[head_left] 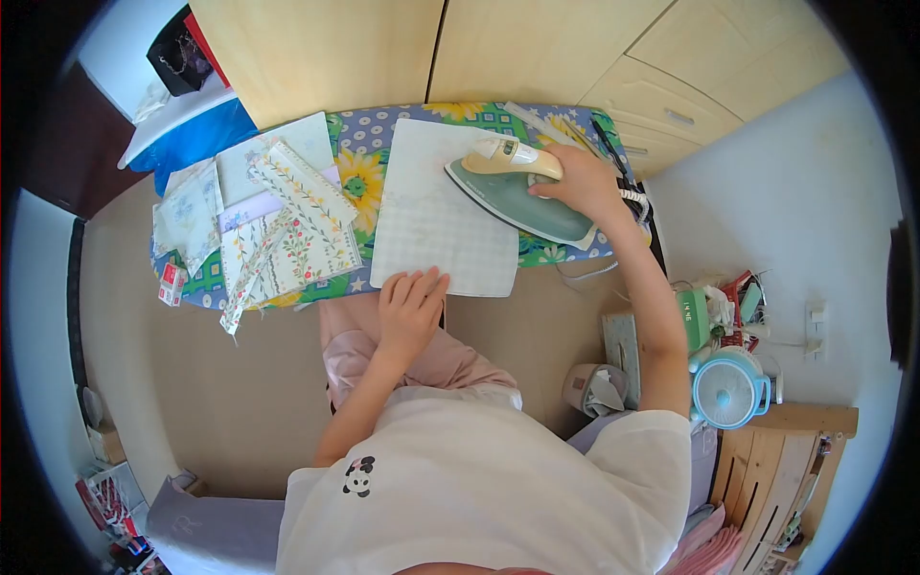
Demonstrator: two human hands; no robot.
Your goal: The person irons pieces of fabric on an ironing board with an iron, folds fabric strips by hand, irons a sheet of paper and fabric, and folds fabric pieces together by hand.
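Observation:
My right hand [583,182] is wrapped round the handle of a green and cream iron [522,192], whose tip points to the upper left. The iron is at the right part of a white cloth [446,216] that lies flat on the patterned ironing board [359,163]. My left hand [414,292] rests on the near edge of this cloth, palm down, fingers stretched out and slightly apart. Left of the cloth lie floral fabric pieces [297,244] and a pale folded fabric [189,216].
A small red and white box [172,285] sits at the board's left edge. Beyond the board stand wooden cabinets [527,48]. A ruler [541,125] and thin tools lie at the back right. To the right are a blue fan [730,388] and a bin [594,388].

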